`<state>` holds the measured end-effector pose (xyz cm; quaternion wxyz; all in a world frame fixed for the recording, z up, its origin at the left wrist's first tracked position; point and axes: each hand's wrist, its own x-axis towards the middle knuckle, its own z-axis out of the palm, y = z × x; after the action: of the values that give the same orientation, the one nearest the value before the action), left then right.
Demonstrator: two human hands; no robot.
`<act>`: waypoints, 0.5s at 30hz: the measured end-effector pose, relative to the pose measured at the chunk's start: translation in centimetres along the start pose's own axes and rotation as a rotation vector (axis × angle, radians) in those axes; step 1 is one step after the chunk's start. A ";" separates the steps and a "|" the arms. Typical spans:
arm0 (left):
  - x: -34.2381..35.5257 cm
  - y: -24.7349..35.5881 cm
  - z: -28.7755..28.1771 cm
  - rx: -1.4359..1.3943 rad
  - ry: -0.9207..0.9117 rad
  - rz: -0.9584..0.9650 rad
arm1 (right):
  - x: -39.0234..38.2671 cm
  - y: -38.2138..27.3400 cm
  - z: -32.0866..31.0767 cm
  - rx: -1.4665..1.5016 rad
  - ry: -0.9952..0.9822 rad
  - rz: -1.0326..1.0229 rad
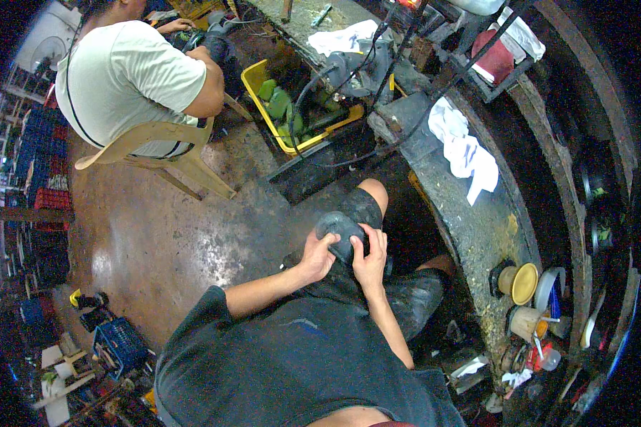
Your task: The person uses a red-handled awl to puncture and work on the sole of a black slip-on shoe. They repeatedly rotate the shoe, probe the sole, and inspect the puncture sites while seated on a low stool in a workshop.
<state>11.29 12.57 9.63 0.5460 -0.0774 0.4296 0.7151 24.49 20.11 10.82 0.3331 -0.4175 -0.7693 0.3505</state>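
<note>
In the head view I sit with a dark grey rounded piece held over my lap, on the knee side nearest the bench. My left hand grips its left part, thumb pressed against the surface. My right hand is closed on its right part, fingers along the edge and thumb on the face. The underside of the piece is hidden, and I cannot make out what exactly it is.
A co-worker sits on a plastic chair at upper left. A yellow crate with green pieces stands ahead. On my right runs a worn bench with white cloths, cans and tools. A blue crate sits lower left.
</note>
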 end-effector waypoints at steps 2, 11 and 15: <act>0.1 -0.1 -0.1 -0.010 0.001 0.003 | 0.0 0.0 0.0 -0.003 -0.002 0.001; 0.0 -0.3 0.0 0.049 -0.012 0.036 | -0.1 0.3 0.1 0.025 -0.020 0.030; 0.0 -0.3 0.1 0.046 -0.041 0.045 | -0.3 0.6 0.1 0.034 -0.046 0.057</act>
<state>11.57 12.70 9.53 0.5400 -0.0405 0.4362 0.7187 24.75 20.09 10.27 0.3125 -0.4253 -0.7586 0.3821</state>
